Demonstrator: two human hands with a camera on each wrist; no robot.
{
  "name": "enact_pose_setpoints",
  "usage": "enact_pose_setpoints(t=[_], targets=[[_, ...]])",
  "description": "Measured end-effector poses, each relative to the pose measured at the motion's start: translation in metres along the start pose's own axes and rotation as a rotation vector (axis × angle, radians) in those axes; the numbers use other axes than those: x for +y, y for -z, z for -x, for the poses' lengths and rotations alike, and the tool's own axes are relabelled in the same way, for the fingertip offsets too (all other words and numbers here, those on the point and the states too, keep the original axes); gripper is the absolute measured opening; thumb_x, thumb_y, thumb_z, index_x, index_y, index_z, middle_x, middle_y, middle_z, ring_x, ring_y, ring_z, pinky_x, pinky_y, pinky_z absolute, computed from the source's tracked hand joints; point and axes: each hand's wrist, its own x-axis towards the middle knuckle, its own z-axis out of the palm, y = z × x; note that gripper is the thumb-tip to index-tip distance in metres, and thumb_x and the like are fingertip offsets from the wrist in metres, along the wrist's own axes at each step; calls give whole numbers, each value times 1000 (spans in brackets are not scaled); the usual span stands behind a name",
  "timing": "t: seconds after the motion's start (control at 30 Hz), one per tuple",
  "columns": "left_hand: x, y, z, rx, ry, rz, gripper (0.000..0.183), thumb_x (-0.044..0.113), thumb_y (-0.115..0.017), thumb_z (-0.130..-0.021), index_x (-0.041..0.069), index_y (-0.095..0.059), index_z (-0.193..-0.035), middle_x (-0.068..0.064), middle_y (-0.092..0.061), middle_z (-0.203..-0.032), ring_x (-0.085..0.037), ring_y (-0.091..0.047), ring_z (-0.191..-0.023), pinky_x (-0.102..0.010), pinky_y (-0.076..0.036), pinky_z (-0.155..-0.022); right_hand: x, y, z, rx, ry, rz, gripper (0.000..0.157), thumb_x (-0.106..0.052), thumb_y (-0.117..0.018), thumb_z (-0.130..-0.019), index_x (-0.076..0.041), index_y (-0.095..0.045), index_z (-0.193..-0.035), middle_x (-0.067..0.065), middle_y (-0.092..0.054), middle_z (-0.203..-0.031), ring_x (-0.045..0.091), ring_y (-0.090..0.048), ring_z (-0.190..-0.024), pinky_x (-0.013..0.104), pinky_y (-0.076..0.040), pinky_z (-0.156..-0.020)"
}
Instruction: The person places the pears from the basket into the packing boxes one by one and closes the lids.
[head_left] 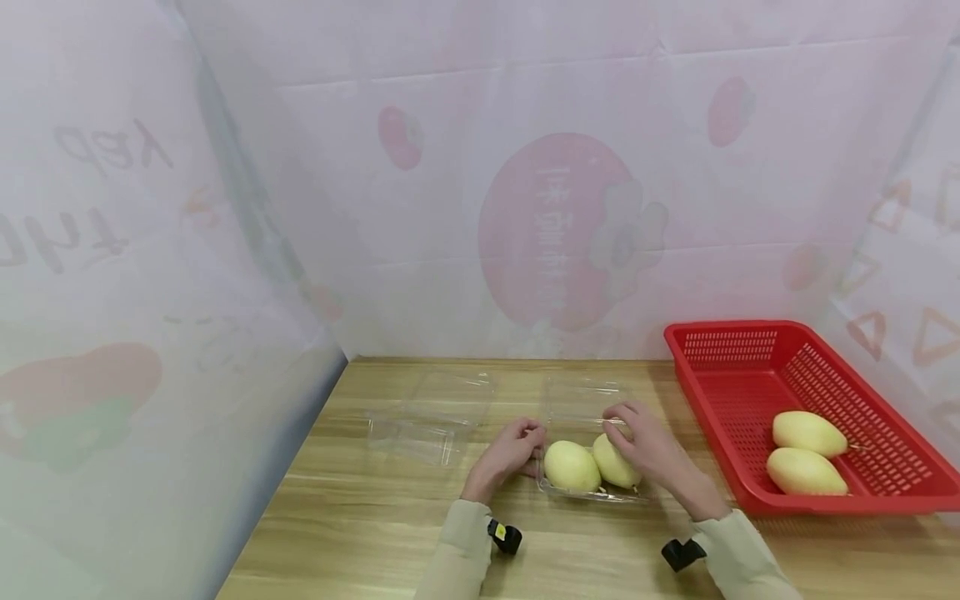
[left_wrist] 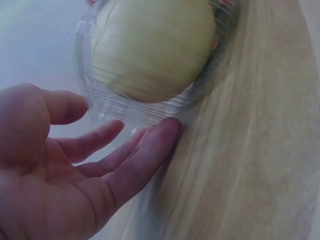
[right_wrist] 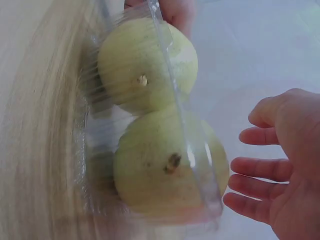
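In the head view, a clear plastic clamshell box [head_left: 551, 486] holds two pale yellow, oval fruits [head_left: 572, 467], side by side. My left hand [head_left: 512, 450] is at its left end; in the left wrist view the fingertips [left_wrist: 170, 127] are against the ribbed end wall, the thumb tip near the rim. Over the right fruit [head_left: 617, 463] is my right hand [head_left: 648, 446], fingers loosely bent and nothing between them. The right wrist view shows those fingers [right_wrist: 250, 206] just off the box's rim, with both fruits' stem ends visible. The hinged lid [head_left: 581, 400] lies back, away from me.
A red perforated basket [head_left: 720, 417] stands at the right with two more yellow fruits [head_left: 806, 472] inside. Another clear plastic box [head_left: 423, 437], its lid folded back, sits on the wooden table [head_left: 337, 517] at the left. Printed curtains [head_left: 450, 250] hang behind and at both sides.
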Motion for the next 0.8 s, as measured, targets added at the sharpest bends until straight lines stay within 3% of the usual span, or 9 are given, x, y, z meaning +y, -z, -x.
enact_pose_setpoints(t=[0.33, 0.6, 0.8], targets=[[1, -2, -3, 44, 1, -27, 38, 30, -52, -101, 0, -53, -126, -16, -60, -103, -17, -60, -83, -32, -59, -59, 18, -2, 10, 101, -76, -7, 6, -3, -64, -88, -4, -69, -93, 17, -66, -101, 40, -58, -104, 55, -47, -90], [0, -3, -5, 72, 12, -13, 39, 29, -52, -101, 2, -49, -130, -16, -59, -110, -20, -62, -90, -31, -59, -59, 30, -6, 17, 71, -218, -18, 30, -10, -61, -92, 3, -61, -119, 25, -60, -122, 43, -54, -114, 57, -45, -96], [1, -4, -7, 85, 11, -8, 41, 26, -50, -103, 0, -46, -134, -16, -58, -110, -21, -61, -90, -30, -57, -60, 38, -10, 18, 78, -289, -48, 39, -11, -60, -92, 5, -54, -127, 30, -58, -122, 42, -61, -105, 56, -51, -89]])
